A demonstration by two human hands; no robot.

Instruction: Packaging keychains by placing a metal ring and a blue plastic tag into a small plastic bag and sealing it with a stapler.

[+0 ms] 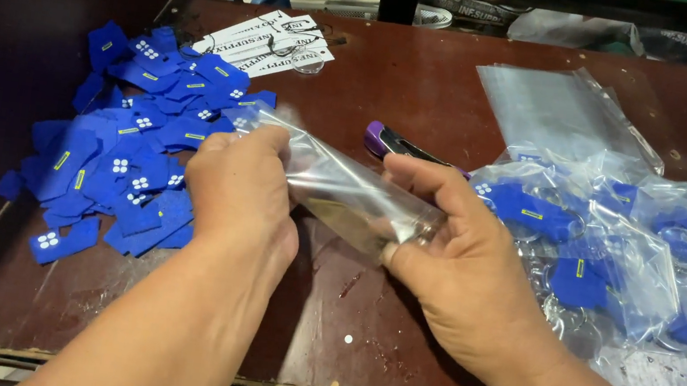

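Fingers (416,176) of the right hand (461,275) pinched on one end of a clear plastic bag (335,187); left hand (242,189) clamped on the other end. Bag held stretched between them, above the brown worktop (346,308). Purple-handled tool (390,142) just behind. Heap of blue tags (137,148) left. Filled clear bags (619,247) right. White printed cards (270,42) at rear.
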